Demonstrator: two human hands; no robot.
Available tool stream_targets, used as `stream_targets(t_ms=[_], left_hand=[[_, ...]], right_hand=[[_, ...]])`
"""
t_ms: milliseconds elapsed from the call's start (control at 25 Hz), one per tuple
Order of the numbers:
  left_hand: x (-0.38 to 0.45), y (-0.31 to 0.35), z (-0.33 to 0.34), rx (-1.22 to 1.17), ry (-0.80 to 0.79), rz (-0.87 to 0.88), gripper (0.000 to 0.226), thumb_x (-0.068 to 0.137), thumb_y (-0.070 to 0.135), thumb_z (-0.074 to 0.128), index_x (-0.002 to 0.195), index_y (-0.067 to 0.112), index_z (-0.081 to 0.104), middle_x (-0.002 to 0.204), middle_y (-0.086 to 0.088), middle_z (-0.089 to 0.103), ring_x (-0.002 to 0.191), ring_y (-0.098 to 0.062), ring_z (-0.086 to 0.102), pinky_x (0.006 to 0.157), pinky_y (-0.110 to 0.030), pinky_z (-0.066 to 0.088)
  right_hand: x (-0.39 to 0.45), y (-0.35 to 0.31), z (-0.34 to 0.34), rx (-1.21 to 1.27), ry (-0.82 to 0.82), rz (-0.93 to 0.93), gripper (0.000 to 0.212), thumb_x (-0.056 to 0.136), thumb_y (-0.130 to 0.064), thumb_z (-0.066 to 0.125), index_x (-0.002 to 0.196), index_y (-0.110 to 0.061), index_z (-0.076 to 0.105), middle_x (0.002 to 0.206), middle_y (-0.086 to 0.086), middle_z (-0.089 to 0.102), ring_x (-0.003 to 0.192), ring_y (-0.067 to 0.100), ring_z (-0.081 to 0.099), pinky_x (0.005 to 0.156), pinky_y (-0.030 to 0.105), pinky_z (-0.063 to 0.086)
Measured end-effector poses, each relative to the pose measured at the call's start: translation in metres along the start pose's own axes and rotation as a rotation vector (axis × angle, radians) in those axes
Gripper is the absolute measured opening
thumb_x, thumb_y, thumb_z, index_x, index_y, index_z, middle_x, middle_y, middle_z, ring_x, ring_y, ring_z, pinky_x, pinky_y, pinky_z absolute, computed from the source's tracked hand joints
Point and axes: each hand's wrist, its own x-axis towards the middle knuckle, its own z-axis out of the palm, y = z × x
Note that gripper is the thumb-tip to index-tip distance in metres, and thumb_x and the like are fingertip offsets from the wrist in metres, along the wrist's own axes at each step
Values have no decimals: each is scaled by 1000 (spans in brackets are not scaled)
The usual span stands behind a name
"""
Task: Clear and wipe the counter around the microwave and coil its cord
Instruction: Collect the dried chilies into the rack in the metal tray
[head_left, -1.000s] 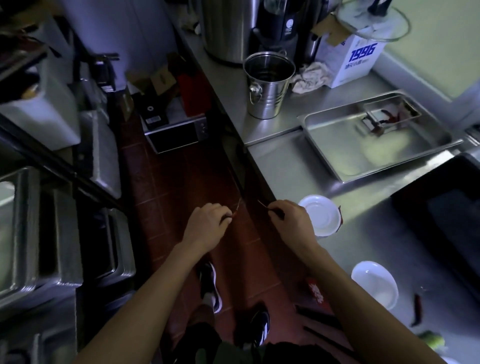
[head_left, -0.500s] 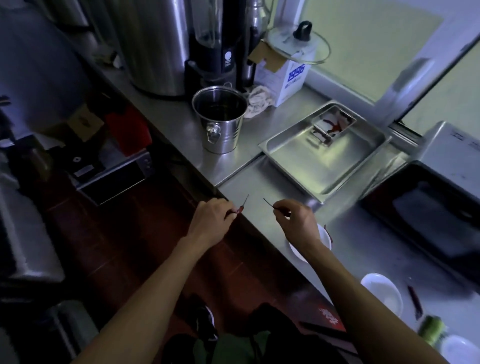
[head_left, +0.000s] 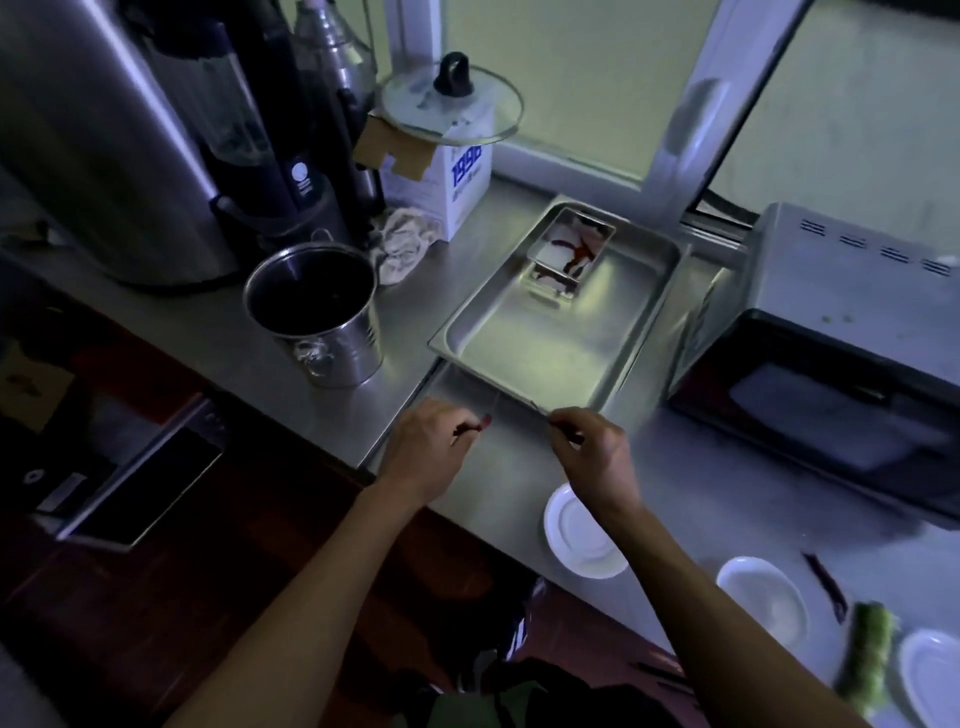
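My left hand (head_left: 426, 452) pinches a small red chili (head_left: 475, 425) over the steel counter (head_left: 519, 462), just in front of a large steel tray (head_left: 561, 332). My right hand (head_left: 592, 452) pinches a thin dark stem-like piece (head_left: 540, 409) near the tray's front edge. A small steel dish with red chilies (head_left: 571, 249) sits inside the tray at its far end. The microwave (head_left: 831, 364) stands to the right, its dark door facing me. Its cord is not visible.
White saucers (head_left: 576, 530) (head_left: 763, 597) (head_left: 930, 680) lie along the counter's near edge, with a dark chili (head_left: 826, 584) and a green vegetable (head_left: 867, 660). A steel bucket (head_left: 317, 317), crumpled cloth (head_left: 405, 244), blender (head_left: 270, 156), big urn (head_left: 98, 140) and lidded box (head_left: 457, 176) stand left.
Both hands moved from over the floor to above the counter in front of the tray, still pinching the chili pieces. The view swung right, and the microwave came into sight.
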Motion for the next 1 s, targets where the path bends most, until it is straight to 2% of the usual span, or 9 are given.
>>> stream_targets(t_ms=[200, 440, 600, 720, 840, 1000], left_hand=[[70, 2, 17, 37, -44, 64, 8, 86, 22, 69, 93, 23, 72, 88, 5, 69, 87, -19, 58, 78, -32, 45], [148, 18, 37, 75, -118, 144, 6, 86, 22, 71, 92, 20, 72, 85, 4, 69, 86, -23, 59, 73, -43, 49], [220, 24, 51, 90, -158, 194, 6, 87, 24, 71, 93, 21, 72, 86, 6, 69, 89, -21, 60, 76, -41, 48], [279, 25, 63, 83, -217, 221, 10, 89, 24, 70, 99, 22, 73, 95, 2, 71, 93, -22, 61, 81, -41, 49], [331, 24, 71, 72, -202, 242, 15, 90, 24, 69, 104, 23, 73, 102, 0, 71, 96, -22, 62, 84, -41, 51], [393, 9, 86, 144, -240, 297, 14, 91, 26, 67, 103, 23, 72, 100, 2, 72, 93, -20, 62, 77, -34, 47]], right_hand=[[51, 31, -10, 3, 73, 49, 15, 85, -3, 70, 94, -13, 74, 89, 2, 73, 79, 21, 68, 74, 43, 56], [103, 55, -24, 14, 131, 118, 14, 84, -2, 70, 95, -10, 74, 89, 4, 73, 79, 22, 68, 74, 43, 55], [140, 71, -27, -29, 196, 167, 13, 85, -1, 70, 97, -6, 74, 91, 6, 73, 81, 22, 68, 75, 43, 56], [167, 82, -26, -72, 254, 198, 12, 86, -2, 70, 97, -6, 74, 92, 6, 73, 81, 20, 68, 75, 43, 57], [195, 88, -25, -77, 288, 257, 12, 87, -4, 70, 97, -10, 74, 91, 3, 73, 81, 17, 68, 75, 42, 58], [239, 99, -13, -39, 302, 377, 14, 89, -7, 68, 99, -14, 74, 92, -1, 71, 83, 13, 67, 77, 39, 58]])
